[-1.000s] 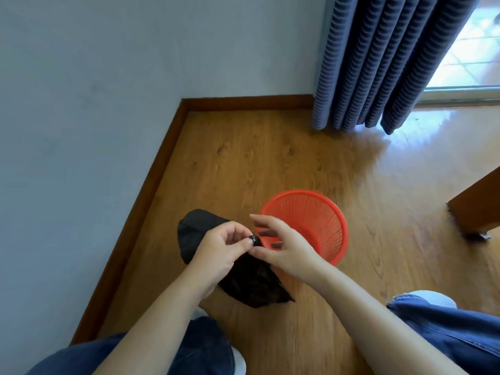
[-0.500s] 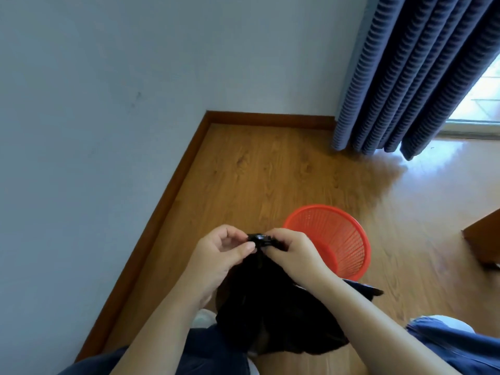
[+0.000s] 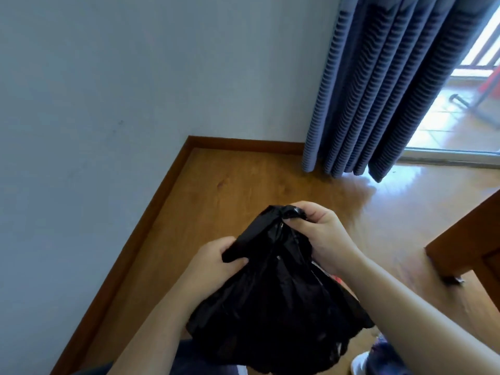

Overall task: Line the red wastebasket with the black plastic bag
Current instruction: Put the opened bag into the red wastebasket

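The black plastic bag (image 3: pixel 273 301) hangs crumpled in the air in front of me, filling the lower middle of the view. My right hand (image 3: pixel 322 234) pinches its bunched top edge. My left hand (image 3: pixel 213 263), lower and to the left, grips another fold of its rim. The red wastebasket is almost wholly hidden behind the bag and my right forearm; only a thin red sliver (image 3: pixel 338 279) shows there.
A grey wall (image 3: pixel 108 104) with a brown skirting board meets the wooden floor (image 3: pixel 230 185) at left and behind. Blue curtains (image 3: pixel 378 90) hang at the back right. A wooden furniture leg (image 3: pixel 465 247) stands at right. My jeans and a white shoe (image 3: pixel 359 364) show below.
Both hands have lifted the bag higher and moved apart, the left lower, stretching the bag's top. The view tilted up, and the bag now covers the wastebasket.
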`<state>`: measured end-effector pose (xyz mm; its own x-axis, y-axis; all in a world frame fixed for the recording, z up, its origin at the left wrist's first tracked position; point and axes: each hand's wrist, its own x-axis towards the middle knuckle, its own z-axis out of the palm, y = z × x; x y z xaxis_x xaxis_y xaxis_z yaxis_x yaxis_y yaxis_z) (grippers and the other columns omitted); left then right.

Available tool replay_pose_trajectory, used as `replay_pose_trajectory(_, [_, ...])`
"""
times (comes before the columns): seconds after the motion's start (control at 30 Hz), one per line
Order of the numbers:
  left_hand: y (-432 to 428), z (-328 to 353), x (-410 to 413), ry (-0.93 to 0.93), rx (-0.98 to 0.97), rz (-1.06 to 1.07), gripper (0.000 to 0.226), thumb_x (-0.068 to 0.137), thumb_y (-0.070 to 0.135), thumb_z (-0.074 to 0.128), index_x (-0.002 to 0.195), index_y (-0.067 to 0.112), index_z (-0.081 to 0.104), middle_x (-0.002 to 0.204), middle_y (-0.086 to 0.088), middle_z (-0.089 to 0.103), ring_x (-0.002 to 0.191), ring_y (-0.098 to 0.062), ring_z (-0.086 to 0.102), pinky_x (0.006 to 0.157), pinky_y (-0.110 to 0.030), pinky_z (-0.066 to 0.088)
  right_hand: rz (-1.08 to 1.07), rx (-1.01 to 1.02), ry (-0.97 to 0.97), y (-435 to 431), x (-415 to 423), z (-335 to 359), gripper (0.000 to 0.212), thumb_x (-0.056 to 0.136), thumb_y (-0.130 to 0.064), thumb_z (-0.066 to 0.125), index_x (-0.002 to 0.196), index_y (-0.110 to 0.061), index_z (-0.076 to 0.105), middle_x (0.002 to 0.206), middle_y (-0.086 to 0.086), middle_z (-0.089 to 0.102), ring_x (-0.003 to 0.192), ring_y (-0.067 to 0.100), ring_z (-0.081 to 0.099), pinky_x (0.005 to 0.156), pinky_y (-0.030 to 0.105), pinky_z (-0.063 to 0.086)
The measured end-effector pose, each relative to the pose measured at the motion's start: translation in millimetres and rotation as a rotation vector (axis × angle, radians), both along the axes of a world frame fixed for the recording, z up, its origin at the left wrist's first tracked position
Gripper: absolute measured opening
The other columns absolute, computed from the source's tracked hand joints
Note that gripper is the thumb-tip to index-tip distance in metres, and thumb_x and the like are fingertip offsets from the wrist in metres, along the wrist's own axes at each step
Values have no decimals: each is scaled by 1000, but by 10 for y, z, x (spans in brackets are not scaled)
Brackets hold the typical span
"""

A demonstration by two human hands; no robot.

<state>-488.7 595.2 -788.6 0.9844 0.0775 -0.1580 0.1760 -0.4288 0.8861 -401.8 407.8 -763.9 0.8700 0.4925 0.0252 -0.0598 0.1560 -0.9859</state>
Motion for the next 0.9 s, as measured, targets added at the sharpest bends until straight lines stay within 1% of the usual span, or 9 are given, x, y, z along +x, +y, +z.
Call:
replay_pose_trajectory(0.13, [-225,95,288,-75,104,27,11,83,19,62,76,28,62,80,8,68,73,0,60,62,-15,44,-99,-28,-139,-485,295,160,25,79,3,59,75,-17,72,76,-2,73,73,14,68,62,21,53])
replay_pose_trajectory(0.3, [-474,107,584,-101,123,49,18,79,11,66,75,28,61,79,5,67,77,-6,61,66,-21,43,-250,-94,-208,-1192,671,220,51,75,23,43,62,-17,72,85,-1,75,87,20,68,69,22,54])
replay_pose_trajectory(0.4, [-658,111,744,-153,178,81,21,77,12,67,68,30,60,71,9,65,69,-1,58,60,-17,40,-356,-158,-191,-1556,821,167,60,71,27,35,54,-19,70,77,-10,74,79,10,67,68,19,55])
replay_pose_trajectory(0.53, [-909,92,971,-254,198,127,22,75,14,69,63,30,60,64,19,62,60,2,53,53,-8,39,-458,-260,-155,-1910,951,-2,65,69,26,30,52,-23,69,64,-14,71,64,1,63,58,12,51])
replay_pose_trajectory(0.63, [-1070,56,1160,-292,102,104,27,75,6,68,67,31,63,62,14,62,56,1,51,53,-8,39,-516,-394,-198,-2094,1128,-109,62,72,20,34,54,-29,69,71,-10,69,72,12,61,70,24,51])
replay_pose_trajectory(0.7, [-1154,5,1286,-300,61,78,33,77,2,66,69,33,64,67,6,65,62,-8,57,61,-13,44,-530,-449,-219,-2167,1272,-167,60,72,17,35,56,-30,67,80,-1,68,82,22,60,78,35,48])
replay_pose_trajectory(0.77, [-1215,-72,1420,-300,76,42,36,78,0,64,70,35,65,75,2,67,71,-16,60,67,-18,47,-519,-538,-245,-2214,1397,-242,56,75,15,38,61,-32,65,86,4,67,86,23,59,78,29,47])
replay_pose_trajectory(0.8, [-1235,-114,1494,-302,100,18,38,78,-1,63,69,37,65,77,3,67,73,-15,60,68,-17,46,-505,-602,-264,-2229,1453,-287,52,77,13,39,66,-32,64,88,4,67,85,21,58,72,24,46])
replay_pose_trajectory(0.9, [-1292,-233,1711,-340,146,-26,42,79,-2,61,68,38,64,80,7,66,74,-3,59,67,-7,42,-497,-752,-300,-2258,1588,-426,42,81,10,40,82,-22,66,94,5,64,88,19,55,67,19,35])
